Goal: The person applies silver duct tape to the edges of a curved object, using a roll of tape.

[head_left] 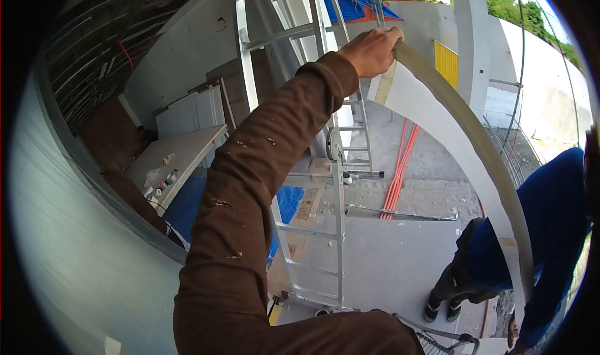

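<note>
My left hand [374,50], at the end of a brown sleeve, reaches up and grips the upper end of a curved board strip [447,108]. The strip has a white face and a tan edge, and it arcs down to the right. Near its lower end is a co-worker in blue [553,186], with part of that person's hand [512,331] showing beside the strip. An aluminium ladder [340,211] stands behind my forearm. My right hand is out of view.
Below are a pale floor sheet [387,255], red pipes [400,167] and a blue tarp [289,204]. On the left, a worktable [187,158] holds rolls and scraps. A pale curved surface [75,249] fills the near left, and a white column [472,36] rises at the back.
</note>
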